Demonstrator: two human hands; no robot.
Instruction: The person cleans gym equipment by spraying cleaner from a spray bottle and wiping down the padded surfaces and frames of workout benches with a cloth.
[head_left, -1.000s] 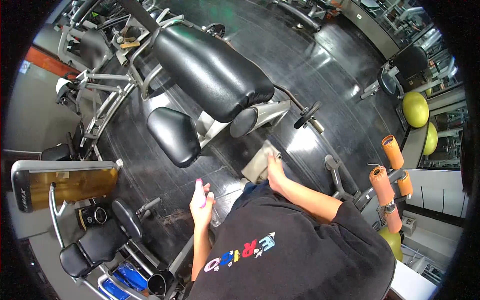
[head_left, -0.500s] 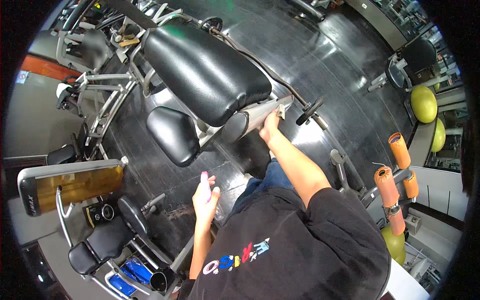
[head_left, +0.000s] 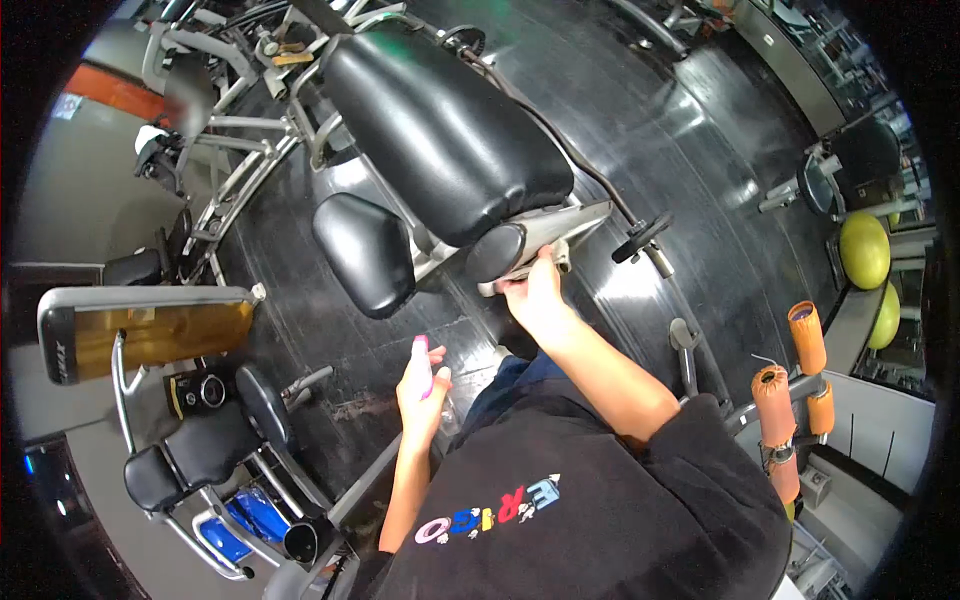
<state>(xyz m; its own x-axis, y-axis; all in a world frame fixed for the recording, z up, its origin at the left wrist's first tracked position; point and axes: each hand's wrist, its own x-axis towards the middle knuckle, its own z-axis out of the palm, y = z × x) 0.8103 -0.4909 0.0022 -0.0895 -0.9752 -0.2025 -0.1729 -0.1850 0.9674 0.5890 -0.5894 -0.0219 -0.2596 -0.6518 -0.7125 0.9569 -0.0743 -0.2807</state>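
My left hand [head_left: 422, 393] is closed around a spray bottle [head_left: 421, 350] with a pink top; its clear body is mostly hidden behind my fingers. My right hand [head_left: 537, 295] grips a pale cloth [head_left: 563, 257] and presses it against the silver frame [head_left: 560, 228] of a weight bench. Just beyond that hand is the frame's round dark end cap [head_left: 495, 252]. Above it lies the long black bench pad [head_left: 450, 130], and a smaller black seat pad [head_left: 365, 253] sits to its left.
A curved bar [head_left: 560, 140] with small plates runs along the bench's right side. Another machine [head_left: 210, 450] with black pads stands at lower left. Orange rollers [head_left: 807, 340] on a rack and a yellow-green ball [head_left: 863, 250] are at right. Dark flooring [head_left: 690, 160] surrounds the bench.
My right hand has slid with the cloth down and around the frame's underside, nearer the end cap. My left hand still holds the spray bottle. The whole view has shifted slightly.
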